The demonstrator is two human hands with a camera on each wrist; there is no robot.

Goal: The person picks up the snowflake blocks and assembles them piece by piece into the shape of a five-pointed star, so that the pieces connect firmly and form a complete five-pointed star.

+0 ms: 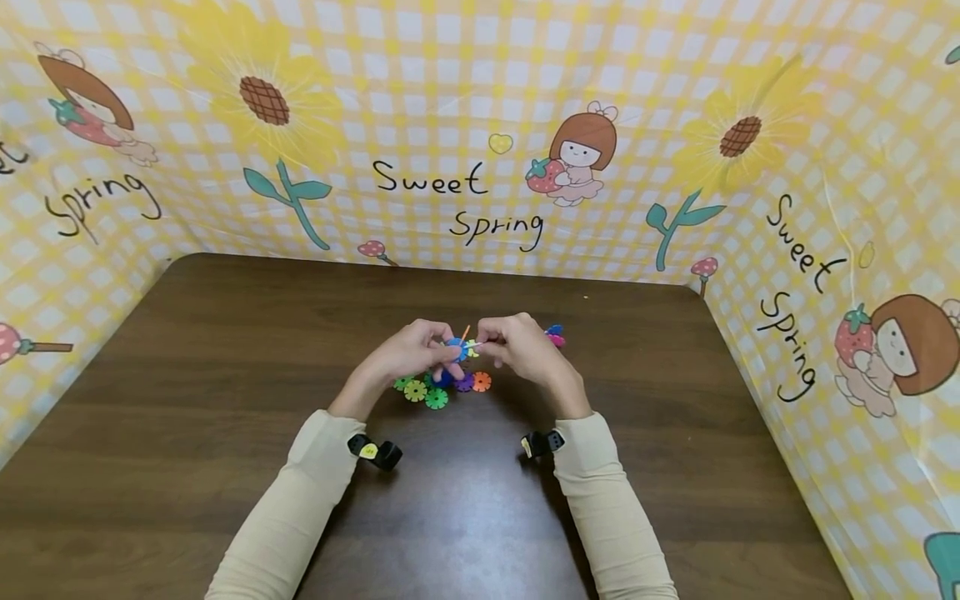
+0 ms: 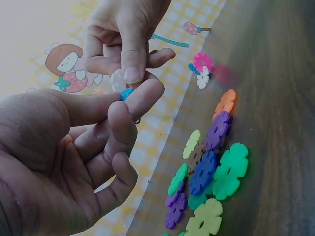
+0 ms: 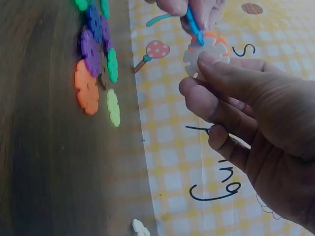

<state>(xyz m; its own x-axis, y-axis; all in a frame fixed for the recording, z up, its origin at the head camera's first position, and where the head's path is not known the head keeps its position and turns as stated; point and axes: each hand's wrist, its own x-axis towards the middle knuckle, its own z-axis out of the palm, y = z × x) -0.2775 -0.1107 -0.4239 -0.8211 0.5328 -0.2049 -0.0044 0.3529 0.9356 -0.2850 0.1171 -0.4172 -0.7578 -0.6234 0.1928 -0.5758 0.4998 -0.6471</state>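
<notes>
Above the table, my left hand (image 1: 416, 348) pinches a blue notched flower-shaped plastic disc (image 3: 194, 25) between thumb and fingers. Facing it, my right hand (image 1: 527, 350) pinches a white disc (image 3: 193, 60) of the same kind. The blue disc's edge meets the white disc's rim in the right wrist view; how deep the notches interlock I cannot tell. An orange disc (image 3: 223, 40) shows behind the white one, partly hidden. Fingers cover much of the blue disc (image 2: 127, 93) in the left wrist view.
Below the hands lie several loose discs, among them a green one (image 2: 231, 171), a purple one (image 2: 217, 130), a dark blue one (image 2: 203, 173) and an orange one (image 1: 482, 382). A pink disc (image 2: 202, 61) lies with blue and white ones, right of the right hand. Patterned cloth (image 1: 450, 100) walls the table (image 1: 247, 358).
</notes>
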